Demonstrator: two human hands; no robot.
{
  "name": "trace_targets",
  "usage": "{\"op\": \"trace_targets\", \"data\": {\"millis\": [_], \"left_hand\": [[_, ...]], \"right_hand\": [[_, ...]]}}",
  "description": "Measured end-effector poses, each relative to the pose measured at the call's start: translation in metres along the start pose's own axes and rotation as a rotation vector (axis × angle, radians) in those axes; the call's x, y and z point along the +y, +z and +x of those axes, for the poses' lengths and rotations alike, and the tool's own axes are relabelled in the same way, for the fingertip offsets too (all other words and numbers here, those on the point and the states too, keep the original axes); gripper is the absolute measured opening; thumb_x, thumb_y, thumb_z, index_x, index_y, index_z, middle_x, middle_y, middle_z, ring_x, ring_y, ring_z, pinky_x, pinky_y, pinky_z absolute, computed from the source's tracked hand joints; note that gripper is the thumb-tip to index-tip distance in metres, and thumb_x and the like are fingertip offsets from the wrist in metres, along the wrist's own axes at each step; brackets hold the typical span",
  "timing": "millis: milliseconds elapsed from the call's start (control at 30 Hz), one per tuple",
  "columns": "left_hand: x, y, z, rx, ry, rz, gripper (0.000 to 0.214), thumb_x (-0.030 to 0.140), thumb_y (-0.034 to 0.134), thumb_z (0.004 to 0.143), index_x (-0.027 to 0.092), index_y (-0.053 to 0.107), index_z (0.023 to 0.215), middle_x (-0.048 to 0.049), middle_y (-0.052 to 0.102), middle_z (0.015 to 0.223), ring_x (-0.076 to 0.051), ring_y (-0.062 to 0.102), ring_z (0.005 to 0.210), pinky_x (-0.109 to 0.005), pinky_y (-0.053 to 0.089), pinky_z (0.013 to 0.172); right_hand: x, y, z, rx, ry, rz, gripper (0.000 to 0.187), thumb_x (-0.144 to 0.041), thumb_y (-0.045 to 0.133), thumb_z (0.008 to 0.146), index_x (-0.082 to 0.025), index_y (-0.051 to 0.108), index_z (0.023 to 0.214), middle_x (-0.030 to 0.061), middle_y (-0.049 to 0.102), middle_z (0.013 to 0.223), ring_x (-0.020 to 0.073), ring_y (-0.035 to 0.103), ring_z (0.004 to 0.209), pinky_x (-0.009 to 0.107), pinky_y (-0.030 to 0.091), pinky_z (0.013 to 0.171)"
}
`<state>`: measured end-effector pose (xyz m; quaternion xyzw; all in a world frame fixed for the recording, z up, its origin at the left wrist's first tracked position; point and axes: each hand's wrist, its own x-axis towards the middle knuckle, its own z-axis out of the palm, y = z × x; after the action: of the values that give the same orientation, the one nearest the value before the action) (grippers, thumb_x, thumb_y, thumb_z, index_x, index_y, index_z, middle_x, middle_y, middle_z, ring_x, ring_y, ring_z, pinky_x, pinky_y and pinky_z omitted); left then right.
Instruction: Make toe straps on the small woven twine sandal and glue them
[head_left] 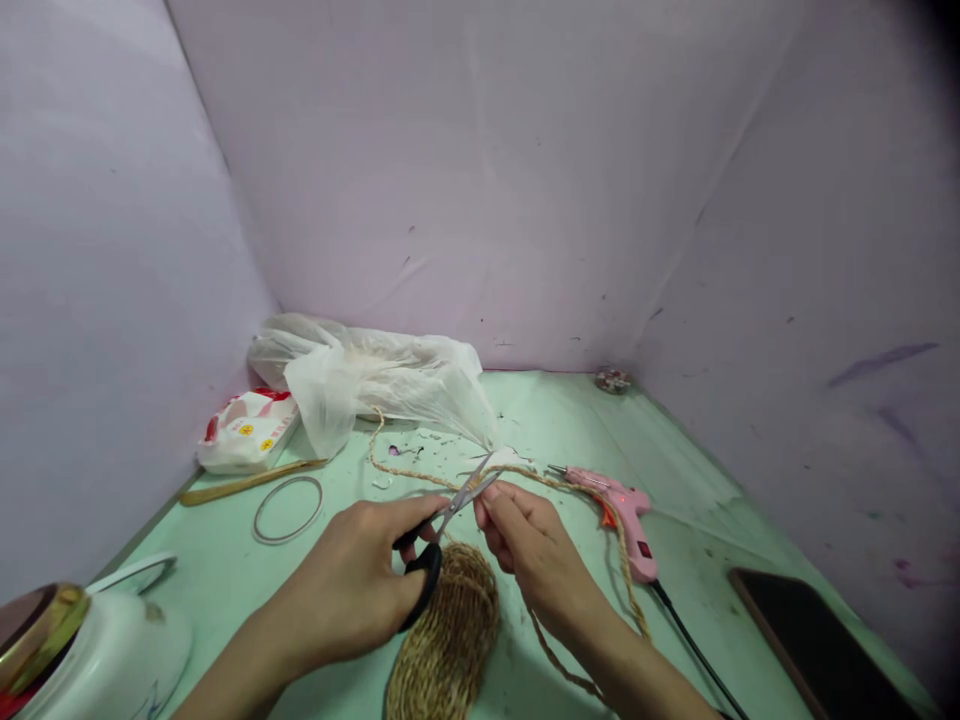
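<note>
My left hand point(360, 570) is closed on a pair of scissors point(454, 504) with black handles, a finger and the thumb in the loops. The blades are parted and point up and to the right, by the fingertips of my right hand point(529, 540). That hand pinches a thin braided straw rope point(427, 478) near the blades; the exact grip is partly hidden by its fingers. Below both hands lies a woven straw piece point(450, 635), brownish at its rounded top. Another length of the rope hangs below my right wrist.
A pink glue gun point(615, 505) with a cord lies at right, rope across it, near a dark phone point(817, 640). At left are a metal ring point(288, 510), a flat strip point(251, 482), a tissue pack point(247, 430) and a white pot point(131, 650). A plastic bag point(390, 375) lies behind.
</note>
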<state>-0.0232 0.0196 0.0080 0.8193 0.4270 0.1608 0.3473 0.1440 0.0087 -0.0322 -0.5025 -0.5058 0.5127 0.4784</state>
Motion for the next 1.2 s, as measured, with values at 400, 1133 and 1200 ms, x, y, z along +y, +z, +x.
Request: {"op": "trace_targets", "data": {"millis": [400, 1133, 1200], "left_hand": [[0.003, 0.002, 0.001, -0.057, -0.022, -0.082, 0.015, 0.016, 0.046, 0.074, 0.019, 0.058, 0.081, 0.0068, 0.047, 0.066, -0.007, 0.035, 0.055, -0.017, 0.032, 0.051], [0.006, 0.027, 0.006, -0.059, -0.116, -0.437, 0.01, 0.018, 0.048, 0.072, 0.017, 0.056, 0.076, 0.004, 0.05, 0.065, -0.011, 0.043, 0.061, -0.022, 0.036, 0.055], [0.006, 0.03, 0.006, -0.058, -0.141, -0.473, 0.009, 0.017, 0.048, 0.07, 0.016, 0.056, 0.073, 0.0042, 0.05, 0.062, -0.01, 0.043, 0.057, -0.022, 0.037, 0.052]], "right_hand": [[0.001, 0.002, -0.005, 0.023, -0.086, -0.048, 0.028, -0.033, 0.037, 0.087, -0.019, 0.045, 0.065, -0.0075, 0.028, 0.051, 0.0088, 0.024, 0.047, 0.022, 0.021, 0.046], [0.008, 0.012, -0.007, 0.194, -0.187, -0.158, 0.033, -0.036, 0.036, 0.089, -0.019, 0.047, 0.063, -0.0025, 0.046, 0.06, 0.0106, 0.038, 0.052, 0.022, 0.028, 0.047], [0.008, 0.011, -0.006, 0.211, -0.225, -0.197, 0.032, -0.033, 0.037, 0.089, -0.019, 0.046, 0.062, -0.0022, 0.046, 0.061, 0.0112, 0.04, 0.055, 0.022, 0.03, 0.049]]}}
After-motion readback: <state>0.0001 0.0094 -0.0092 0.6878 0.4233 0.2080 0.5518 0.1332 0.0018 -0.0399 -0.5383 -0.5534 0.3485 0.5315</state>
